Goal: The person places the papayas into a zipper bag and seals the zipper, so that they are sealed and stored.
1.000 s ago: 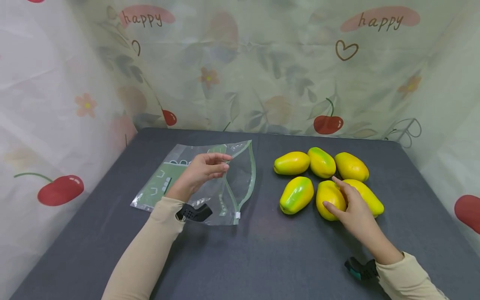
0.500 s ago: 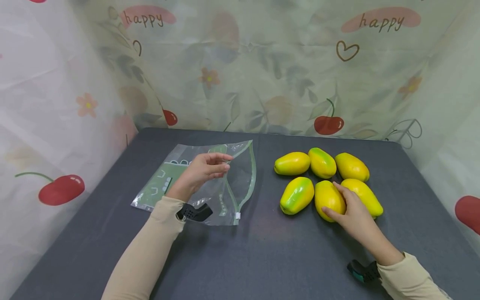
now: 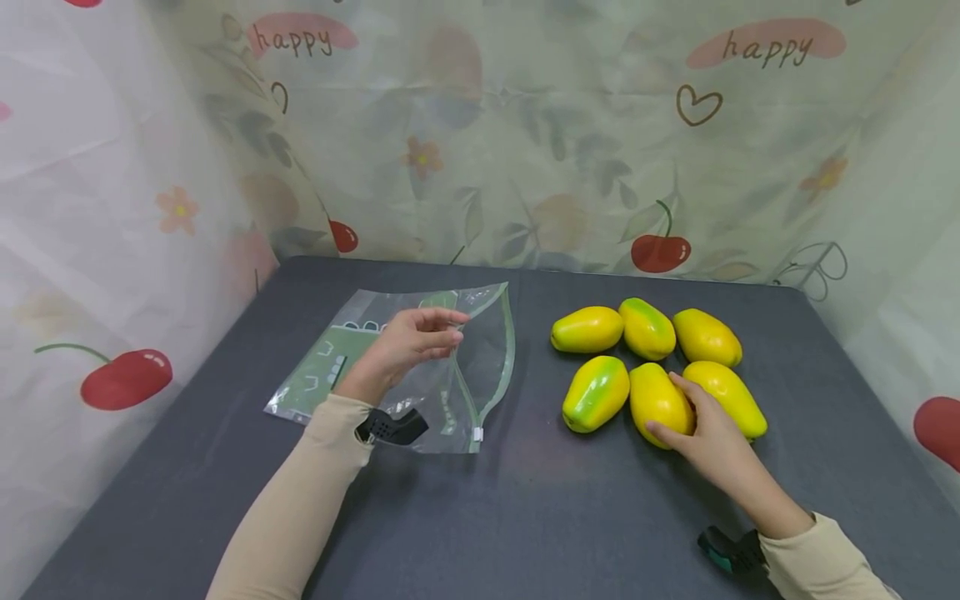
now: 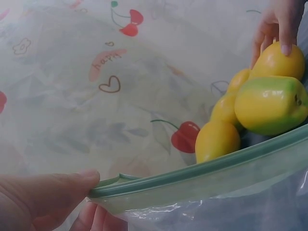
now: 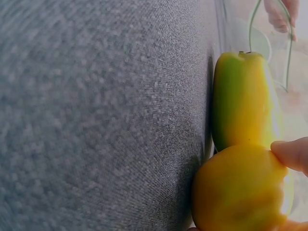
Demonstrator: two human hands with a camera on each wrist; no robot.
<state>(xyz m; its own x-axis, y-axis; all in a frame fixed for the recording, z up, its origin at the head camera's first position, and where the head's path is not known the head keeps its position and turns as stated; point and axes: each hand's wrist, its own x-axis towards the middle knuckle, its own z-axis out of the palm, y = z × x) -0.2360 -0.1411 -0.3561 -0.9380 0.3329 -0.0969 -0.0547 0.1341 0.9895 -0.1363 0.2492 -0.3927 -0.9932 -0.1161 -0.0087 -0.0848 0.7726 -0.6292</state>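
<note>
My left hand [image 3: 405,346] pinches the upper rim of a clear zip bag [image 3: 324,375] with a green print. In the left wrist view, thumb and fingers hold the bag's green zip strip [image 4: 207,172], and the mouth gapes to the right. My right hand [image 3: 716,437] is curled round a yellow papaya [image 3: 655,402] in the front row, thumb on its near side. That papaya [image 5: 238,190] fills the lower part of the right wrist view and appears to rest on the table. A green-striped papaya [image 3: 596,394] lies just left of it.
Another papaya [image 3: 726,398] lies right of the held one, partly behind my fingers. Behind stands a row of three more, with a papaya [image 3: 587,329] at its left end. A white slider [image 3: 477,434] sits at the bag's near corner. Printed cloth [image 3: 510,167] encloses the dark table [image 3: 525,533].
My right hand has closed round the front middle papaya, which has shifted slightly left and nearer, now against its green-striped neighbour. My left hand and the bag stay in place.
</note>
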